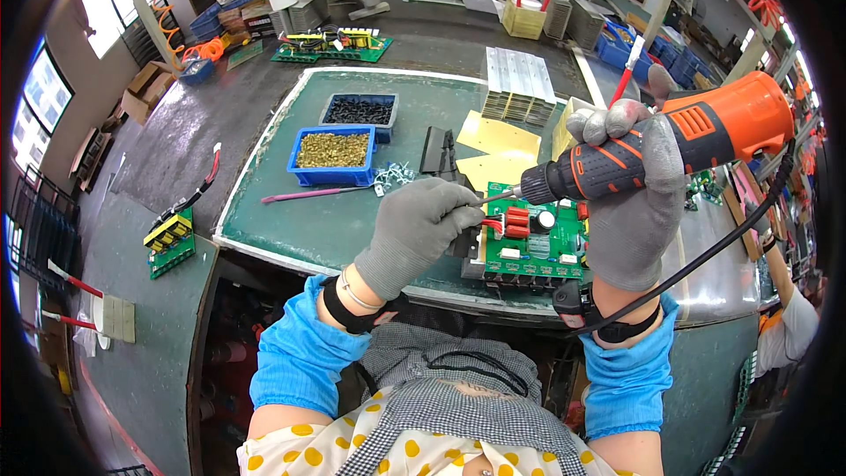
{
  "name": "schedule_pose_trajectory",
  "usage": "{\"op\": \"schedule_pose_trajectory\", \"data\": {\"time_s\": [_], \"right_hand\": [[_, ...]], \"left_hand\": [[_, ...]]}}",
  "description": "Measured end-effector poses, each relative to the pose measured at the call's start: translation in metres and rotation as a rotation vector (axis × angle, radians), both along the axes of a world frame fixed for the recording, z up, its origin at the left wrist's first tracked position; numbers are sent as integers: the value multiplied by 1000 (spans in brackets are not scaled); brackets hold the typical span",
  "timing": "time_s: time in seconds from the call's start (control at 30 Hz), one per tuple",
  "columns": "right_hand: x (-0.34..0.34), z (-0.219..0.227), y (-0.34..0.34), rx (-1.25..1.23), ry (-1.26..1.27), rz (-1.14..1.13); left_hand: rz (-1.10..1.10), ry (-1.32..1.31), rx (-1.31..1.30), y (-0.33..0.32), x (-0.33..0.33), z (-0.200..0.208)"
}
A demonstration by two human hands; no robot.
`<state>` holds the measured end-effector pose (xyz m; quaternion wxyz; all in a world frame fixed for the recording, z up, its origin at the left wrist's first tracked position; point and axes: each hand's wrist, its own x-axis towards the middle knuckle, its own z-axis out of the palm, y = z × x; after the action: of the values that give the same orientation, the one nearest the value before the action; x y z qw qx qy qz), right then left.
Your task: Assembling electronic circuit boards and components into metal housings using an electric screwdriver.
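In my gloved right hand [630,211] is an orange and black electric drill [727,119], held sideways with its chuck and long thin bit toward the left. My gloved left hand [414,234] has thumb and fingertips pinched together at the bit's tip; whatever sits between them is too small to make out. Right below the bit lies a green circuit board [529,269] with red components, a round capacitor [545,220] and a dark finned edge. Red wires on the board run close to my left fingertips. A black cord [705,260] trails from the drill past my right wrist.
A blue tray of brass-coloured screws [333,152] stands before a tray of black screws [361,112]. Nearby lie a pink rod [313,195], loose silver screws [394,176], yellow sheets [498,145] and stacked metal plates [518,84]. At right, a person [784,326] stands.
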<state>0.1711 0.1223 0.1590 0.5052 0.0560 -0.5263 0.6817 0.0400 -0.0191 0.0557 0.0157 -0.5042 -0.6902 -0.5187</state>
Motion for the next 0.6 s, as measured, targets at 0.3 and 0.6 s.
{"op": "schedule_pose_trajectory", "data": {"time_s": [0.3, 0.6], "right_hand": [[-1, 1, 4, -145, 26, 38], [5, 2, 5, -125, 44, 25]], "left_hand": [[110, 257, 18, -1, 6, 5], [-111, 118, -334, -27, -23, 27]]}}
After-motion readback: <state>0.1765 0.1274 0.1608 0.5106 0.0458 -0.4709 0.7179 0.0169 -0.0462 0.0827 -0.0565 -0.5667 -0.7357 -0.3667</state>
